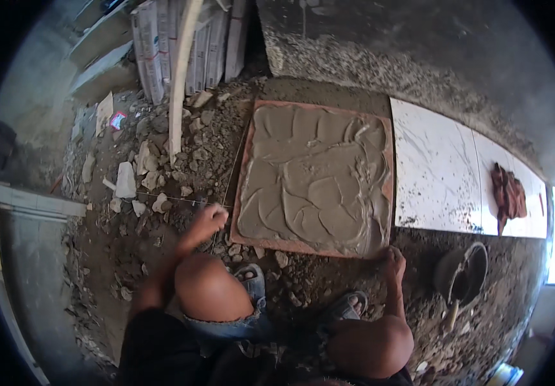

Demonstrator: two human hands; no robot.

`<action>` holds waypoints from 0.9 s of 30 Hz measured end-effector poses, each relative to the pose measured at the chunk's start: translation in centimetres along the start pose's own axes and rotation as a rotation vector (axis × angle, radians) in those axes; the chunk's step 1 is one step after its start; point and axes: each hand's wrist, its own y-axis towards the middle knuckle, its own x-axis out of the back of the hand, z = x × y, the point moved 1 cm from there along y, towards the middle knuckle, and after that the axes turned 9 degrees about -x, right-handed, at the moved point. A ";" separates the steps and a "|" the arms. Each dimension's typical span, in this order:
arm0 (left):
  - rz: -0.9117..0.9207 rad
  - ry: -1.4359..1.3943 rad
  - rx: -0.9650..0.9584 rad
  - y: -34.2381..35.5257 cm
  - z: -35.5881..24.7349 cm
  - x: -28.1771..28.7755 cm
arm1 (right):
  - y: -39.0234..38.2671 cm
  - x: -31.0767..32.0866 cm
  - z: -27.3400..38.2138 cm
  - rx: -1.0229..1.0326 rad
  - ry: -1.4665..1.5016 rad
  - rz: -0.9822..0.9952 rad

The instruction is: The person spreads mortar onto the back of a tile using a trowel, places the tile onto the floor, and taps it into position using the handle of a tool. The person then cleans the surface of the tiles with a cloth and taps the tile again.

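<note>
A square tile (pixel 244 181) lies in the middle, its back spread with wet grey mortar (pixel 310 174) in ridged swirls, with a reddish rim showing. My left hand (pixel 208 220) is raised just left of the tile's lower left corner, fingers curled beside a thin string (pixel 155 195); what they hold, if anything, is too small to make out. My right hand (pixel 393 262) grips the tile's lower right corner with fingers closed. My bent knees and sandalled feet are below the tile.
White tiles (pixel 436 167) adjoin on the right, bearing a crumpled brown cloth (pixel 508 193). A bucket (pixel 445 270) with a tool sits lower right. Rubble (pixel 152 161), a leaning pale plank (pixel 178 90) and stacked boxes (pixel 155 45) are at left. A rough wall (pixel 387 38) runs behind.
</note>
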 end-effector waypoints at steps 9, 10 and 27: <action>-0.355 0.010 0.144 -6.2 9.5 -10.4 | 0.0 0.6 0.0 -0.126 0.088 0.020; -0.349 0.003 0.143 -6.0 9.7 -11.0 | 0.3 0.6 -0.5 -0.127 0.124 0.023; -0.456 -0.767 0.203 -5.5 16.3 -9.7 | 0.7 -1.4 2.1 -0.259 0.209 0.080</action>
